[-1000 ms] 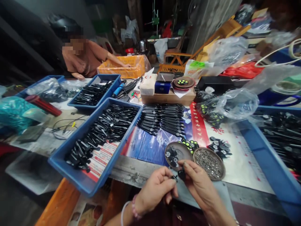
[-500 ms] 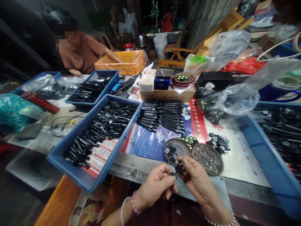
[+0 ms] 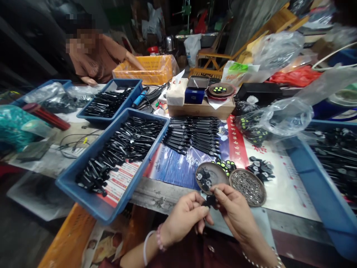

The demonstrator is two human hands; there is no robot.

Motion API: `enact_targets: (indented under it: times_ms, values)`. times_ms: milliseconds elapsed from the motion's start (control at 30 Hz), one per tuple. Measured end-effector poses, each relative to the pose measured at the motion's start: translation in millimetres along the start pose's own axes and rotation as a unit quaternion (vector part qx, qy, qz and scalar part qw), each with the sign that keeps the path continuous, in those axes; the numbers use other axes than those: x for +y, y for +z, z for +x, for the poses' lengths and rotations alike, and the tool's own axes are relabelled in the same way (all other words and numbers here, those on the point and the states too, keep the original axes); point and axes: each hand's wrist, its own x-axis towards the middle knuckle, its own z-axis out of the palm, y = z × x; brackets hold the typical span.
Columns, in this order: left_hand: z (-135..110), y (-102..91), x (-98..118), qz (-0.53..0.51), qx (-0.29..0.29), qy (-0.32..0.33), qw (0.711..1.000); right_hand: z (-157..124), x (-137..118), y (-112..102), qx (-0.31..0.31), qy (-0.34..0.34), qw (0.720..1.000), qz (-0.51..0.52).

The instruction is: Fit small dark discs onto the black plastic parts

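Hands (image 3: pixel 212 212) lifted slightly; pinched black part (image 3: pixel 209 201) half-hidden.

Bare forearms, left hand (image 3: pixel 186 220) – pink bead bracelet, white bangle

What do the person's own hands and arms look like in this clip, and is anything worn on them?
Both hands are bare, with no gloves and no sleeves in view. The left hand has two bands at the wrist: a pink beaded bracelet and, further up the arm, a thin white bangle. The right hand has a pale beaded bracelet at its wrist. No rings or markings can be made out.
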Motion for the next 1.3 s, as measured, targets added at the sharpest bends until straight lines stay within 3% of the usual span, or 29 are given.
enact_targets:
  times_ms: [200, 433, 600, 767, 1033, 1167, 1300]
  values:
    - [-2.4, 7.2, 3.8, 0.040, 0.042, -0.002, 0.998, -5.0, -0.1, -0.8, -0.042, -0.070, 0.989, -0.125]
    - [-4.1, 11.8, 0.3, 0.073, 0.064, 0.016, 0.995, -7.0, 8.5, -0.5, -0.097, 0.021, 0.994, -0.048]
    - [-2.6, 11.3, -1.7, 0.012, 0.045, -0.001, 0.999, -6.7, 6.4, -2.4, -0.080, 0.046, 0.995, -0.035]
    - [-1.2, 7.0, -0.6, 0.022, 0.001, -0.027, 0.999, -1.9, 9.7, -5.6, -0.044, 0.035, 0.998, -0.038]
    - [-1.9, 11.6, -2.0, 0.018, 0.033, -0.002, 0.999, -10.2, 16.6, 0.6, -0.007, 0.028, 1.000, -0.008]
    - [1.6, 13.6, 0.7, 0.037, 0.026, -0.003, 0.999, -9.4, 15.4, -0.1, -0.012, 0.016, 1.000, -0.016]
    - [4.7, 12.8, 2.3, 0.040, 0.000, -0.019, 0.999, -5.3, 10.5, -12.6, -0.034, -0.005, 0.995, -0.089]
